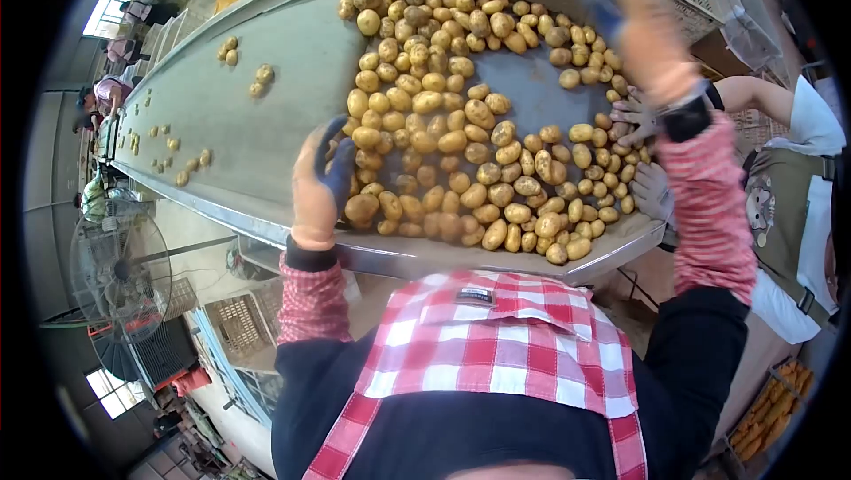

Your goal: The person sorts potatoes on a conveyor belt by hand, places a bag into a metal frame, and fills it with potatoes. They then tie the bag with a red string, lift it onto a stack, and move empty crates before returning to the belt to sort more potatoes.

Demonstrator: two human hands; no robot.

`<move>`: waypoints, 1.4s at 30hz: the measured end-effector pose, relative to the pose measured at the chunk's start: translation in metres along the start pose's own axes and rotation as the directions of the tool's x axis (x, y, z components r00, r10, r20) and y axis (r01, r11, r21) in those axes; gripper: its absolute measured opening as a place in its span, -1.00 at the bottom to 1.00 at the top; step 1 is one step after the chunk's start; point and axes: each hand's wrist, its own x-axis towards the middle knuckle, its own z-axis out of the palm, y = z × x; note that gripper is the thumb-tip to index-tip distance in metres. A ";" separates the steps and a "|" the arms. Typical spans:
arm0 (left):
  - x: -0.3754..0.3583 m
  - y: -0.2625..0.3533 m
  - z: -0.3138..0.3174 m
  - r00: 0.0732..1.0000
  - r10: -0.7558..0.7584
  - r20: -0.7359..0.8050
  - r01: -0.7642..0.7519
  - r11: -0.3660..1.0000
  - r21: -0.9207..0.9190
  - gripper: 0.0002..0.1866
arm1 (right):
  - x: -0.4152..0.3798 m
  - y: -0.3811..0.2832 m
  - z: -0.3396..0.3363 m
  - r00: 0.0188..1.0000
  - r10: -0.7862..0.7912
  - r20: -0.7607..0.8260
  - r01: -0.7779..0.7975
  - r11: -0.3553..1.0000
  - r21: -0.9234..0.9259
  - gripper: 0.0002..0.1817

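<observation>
A large heap of yellow potatoes [425, 117] covers the right half of a grey sorting table [275, 63]. My left hand [322, 180], in a peach glove with dark blue fingers, rests at the heap's left edge. Its fingers are apart, beside the nearest potatoes, and nothing shows in its grasp. Over the table's far right corner is my right hand [645, 32], gloved alike and smeared by motion. Whether it holds anything cannot be seen. A bare patch of table lies within the heap, left of my right forearm.
A co-worker's gloved hands [634, 117] touch the potatoes at the table's right end. Loose potatoes [264, 75] lie farther left along the belt. A large fan [121, 272] and plastic crates [238, 325] stand lower left; a crate of orange-brown produce [773, 409] is lower right.
</observation>
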 end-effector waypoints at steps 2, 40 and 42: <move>0.008 0.006 0.010 0.990 0.117 0.082 -0.125 0.987 0.099 -0.71 | -0.019 -0.054 0.059 0.967 0.015 0.253 -0.038 0.995 0.089 -0.52; 0.218 0.042 0.140 0.777 0.466 0.424 -0.629 0.543 0.556 -0.56 | -0.198 -0.148 0.039 0.475 0.165 0.864 -0.531 -0.729 0.432 -0.57; 0.225 0.019 0.145 0.881 0.215 0.420 -0.472 0.441 0.764 -0.42 | -0.188 -0.151 0.030 0.431 0.031 0.902 -0.657 -0.674 0.337 -0.61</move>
